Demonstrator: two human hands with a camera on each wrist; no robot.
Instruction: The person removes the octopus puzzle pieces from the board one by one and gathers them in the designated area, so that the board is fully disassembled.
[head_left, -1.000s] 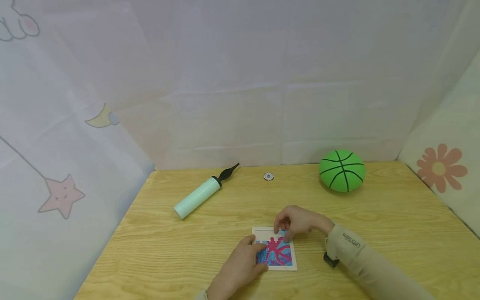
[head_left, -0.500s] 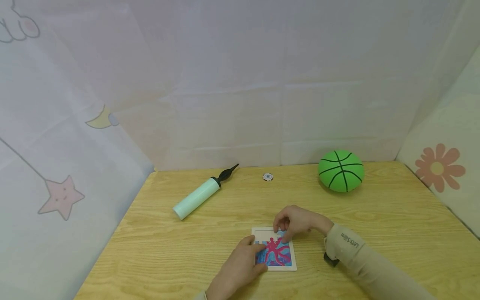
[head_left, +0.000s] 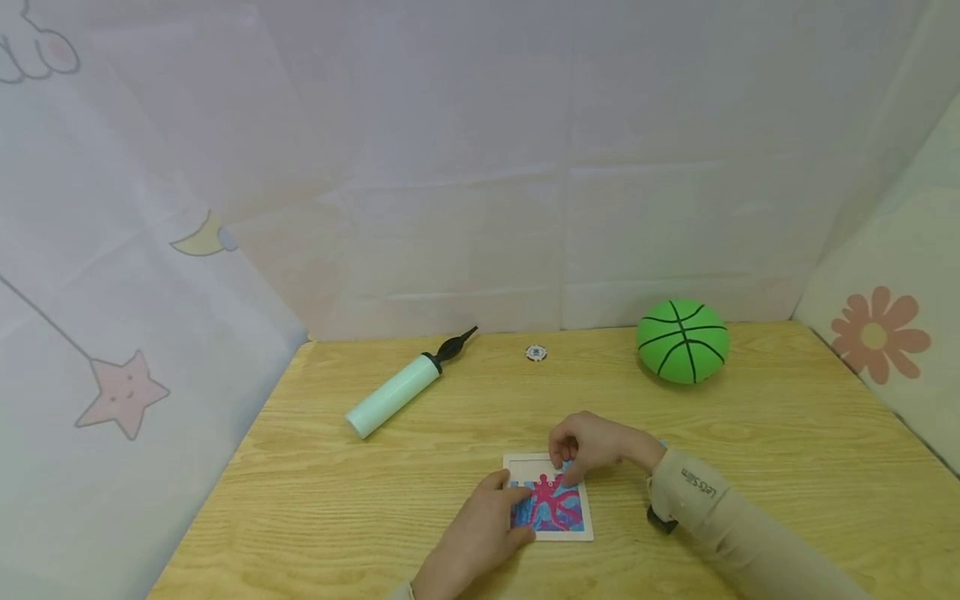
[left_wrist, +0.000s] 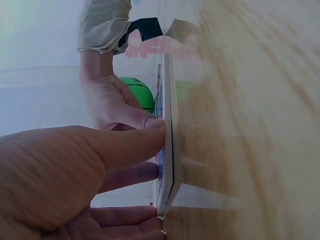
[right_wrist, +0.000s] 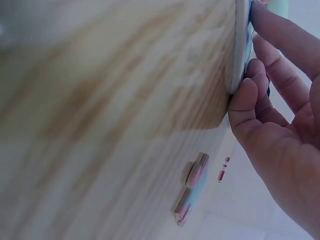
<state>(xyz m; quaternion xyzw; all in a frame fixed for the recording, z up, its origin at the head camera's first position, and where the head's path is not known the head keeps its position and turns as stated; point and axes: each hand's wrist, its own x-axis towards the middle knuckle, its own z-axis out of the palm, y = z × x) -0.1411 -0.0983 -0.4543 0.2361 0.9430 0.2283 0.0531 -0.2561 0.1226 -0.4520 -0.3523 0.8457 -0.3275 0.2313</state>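
Note:
A white-framed jigsaw puzzle (head_left: pixel 588 508) with a pink octopus on blue lies flat on the table; part of its far row shows bare backing. My left hand (head_left: pixel 480 525) holds its left side, thumb at the near edge and a finger across the picture. At the far right corner, my right hand (head_left: pixel 592 442) pinches a blue puzzle piece (head_left: pixel 567 466), mostly hidden under the fingertips. Another puzzle piece (right_wrist: pixel 192 192), pink and blue, lies loose on the table in the right wrist view; the right wrist nearly covers it in the head view.
A mint-green hand pump (head_left: pixel 397 395) with a black nozzle lies at the back left. A poker chip (head_left: pixel 536 353) is at the back middle, and a green ball (head_left: pixel 682 342) with black lines sits back right. Printed cloth walls stand around the wooden table (head_left: pixel 322 517).
My right fingers have shifted very slightly at the puzzle's far right corner. The left hand and the frame stay where they were.

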